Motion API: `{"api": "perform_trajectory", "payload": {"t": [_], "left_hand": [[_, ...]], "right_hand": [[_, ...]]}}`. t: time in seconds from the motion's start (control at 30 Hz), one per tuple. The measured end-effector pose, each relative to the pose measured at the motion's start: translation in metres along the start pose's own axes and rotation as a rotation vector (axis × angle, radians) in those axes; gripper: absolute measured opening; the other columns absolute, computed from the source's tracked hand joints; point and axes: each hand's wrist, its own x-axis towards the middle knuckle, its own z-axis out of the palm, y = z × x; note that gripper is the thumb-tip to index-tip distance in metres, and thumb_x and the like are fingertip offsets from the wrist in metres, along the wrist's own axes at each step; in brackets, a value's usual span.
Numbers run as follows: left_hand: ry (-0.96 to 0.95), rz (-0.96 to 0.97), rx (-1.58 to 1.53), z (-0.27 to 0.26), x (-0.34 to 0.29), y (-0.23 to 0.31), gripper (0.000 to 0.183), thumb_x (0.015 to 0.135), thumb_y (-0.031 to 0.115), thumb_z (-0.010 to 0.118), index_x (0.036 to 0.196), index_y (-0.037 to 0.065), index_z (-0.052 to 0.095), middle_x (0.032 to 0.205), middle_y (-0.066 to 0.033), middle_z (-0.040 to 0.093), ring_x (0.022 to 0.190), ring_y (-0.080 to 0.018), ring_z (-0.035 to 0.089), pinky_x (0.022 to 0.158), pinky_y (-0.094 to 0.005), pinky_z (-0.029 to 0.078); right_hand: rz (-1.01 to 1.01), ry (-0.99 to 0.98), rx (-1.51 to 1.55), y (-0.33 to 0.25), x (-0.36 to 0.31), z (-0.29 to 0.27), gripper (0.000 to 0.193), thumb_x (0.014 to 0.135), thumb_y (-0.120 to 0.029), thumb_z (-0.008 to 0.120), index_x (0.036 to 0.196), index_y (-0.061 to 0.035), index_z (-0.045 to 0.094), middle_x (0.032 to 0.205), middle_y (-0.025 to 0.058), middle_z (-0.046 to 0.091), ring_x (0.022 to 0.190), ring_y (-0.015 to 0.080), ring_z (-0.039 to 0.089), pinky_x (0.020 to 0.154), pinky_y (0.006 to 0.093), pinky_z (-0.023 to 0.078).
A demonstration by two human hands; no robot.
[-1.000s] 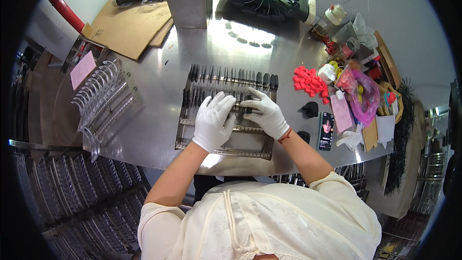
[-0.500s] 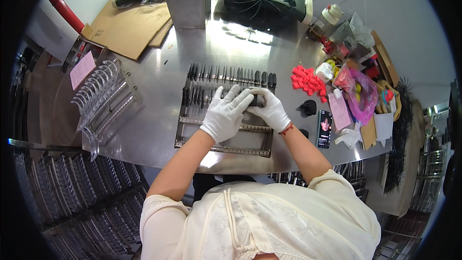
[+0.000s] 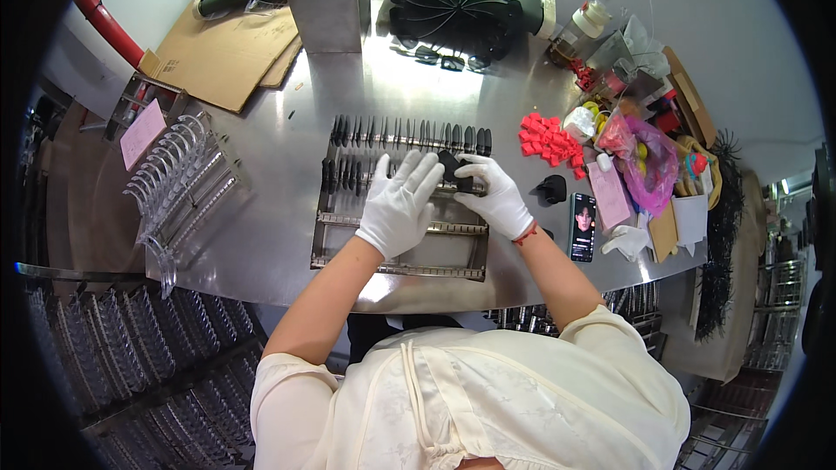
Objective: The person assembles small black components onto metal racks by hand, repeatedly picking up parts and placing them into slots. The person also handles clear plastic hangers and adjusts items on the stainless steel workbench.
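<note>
A metal rack lies in front of me, with dark lens-shaped pieces standing in its two far rows. My left hand, in a white glove, rests over the rack's middle with fingers stretched out. They reach across the nearer row and hide part of it. My right hand, also gloved, is at the right end of that row. Its thumb and fingers pinch around a dark lens-shaped piece. Another dark piece shows tilted between the two hands.
At left stands a rack of clear curved pieces beside a pink slip. Red blocks, a phone and a purple bag lie right. A metal bin and a conveyor with fanned dark pieces are behind.
My hands have drawn slightly apart, the right one shifting right and the left one left. A tilted dark piece now shows between them. The fanned pieces on the conveyor have moved closer.
</note>
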Motion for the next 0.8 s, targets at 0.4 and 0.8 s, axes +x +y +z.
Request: {"api": "perform_trajectory", "payload": {"t": [0.4, 0.8], "left_hand": [[0.100, -0.129, -0.054, 0.006, 0.046, -0.015, 0.027, 0.078, 0.012, 0.073, 0.105, 0.009, 0.072, 0.109, -0.0074, 0.071, 0.113, -0.0312, 0.063, 0.101, -0.0487, 0.047], [0.357, -0.342, -0.210, -0.017, -0.011, -0.012, 0.019, 0.083, 0.005, 0.070, 0.101, 0.007, 0.073, 0.103, -0.0105, 0.072, 0.103, -0.0307, 0.066, 0.092, -0.0412, 0.053]], "right_hand": [[-0.132, -0.012, -0.020, 0.000, 0.011, 0.008, 0.037, 0.077, -0.004, 0.083, 0.111, -0.0108, 0.070, 0.129, 0.0108, 0.061, 0.117, 0.0269, 0.063, 0.092, 0.0362, 0.058], [-0.232, 0.000, -0.317, -0.013, 0.006, 0.013, 0.033, 0.071, -0.010, 0.084, 0.102, -0.0173, 0.076, 0.123, 0.0130, 0.065, 0.104, 0.0269, 0.068, 0.086, 0.0362, 0.060]]}}
